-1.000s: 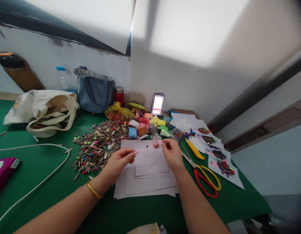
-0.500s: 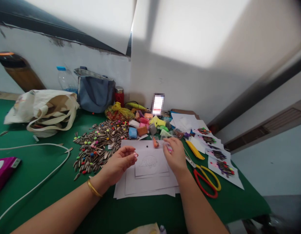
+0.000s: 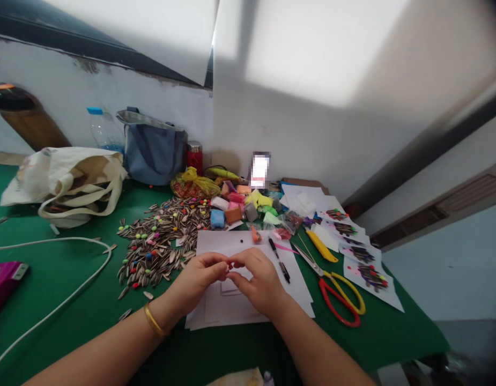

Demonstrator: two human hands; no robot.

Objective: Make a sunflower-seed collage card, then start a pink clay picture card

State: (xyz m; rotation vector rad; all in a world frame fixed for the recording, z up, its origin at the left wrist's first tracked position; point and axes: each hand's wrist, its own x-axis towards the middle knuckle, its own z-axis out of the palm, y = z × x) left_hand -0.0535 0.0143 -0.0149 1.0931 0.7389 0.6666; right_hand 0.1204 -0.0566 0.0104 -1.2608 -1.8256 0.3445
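My left hand (image 3: 202, 279) is pinched closed on a small piece of pink modelling clay (image 3: 228, 266), mostly hidden by fingertips. Against it, my right hand (image 3: 256, 280) has its thumb and fingertips closed on the same bit. Both hands are held over stacked sheets of white paper (image 3: 248, 313), and they cover most of the pencil drawing on the top sheet. On the paper lie a black pen (image 3: 280, 261), a tiny black ball (image 3: 242, 241) and a small orange clay piece in plastic (image 3: 256, 235).
Striped sunflower seeds mixed with coloured beads (image 3: 159, 241) are heaped at left. Behind the paper are several coloured clay packs (image 3: 233, 215) and a phone (image 3: 259, 170). Scissors (image 3: 339, 297), a yellow cutter (image 3: 321, 246) and decorated cards (image 3: 372, 281) lie right. A white cable (image 3: 71, 289) crosses the left side.
My right hand has moved left and down from the paper's upper right to meet my left hand at the pink clay. The black pen is now uncovered.
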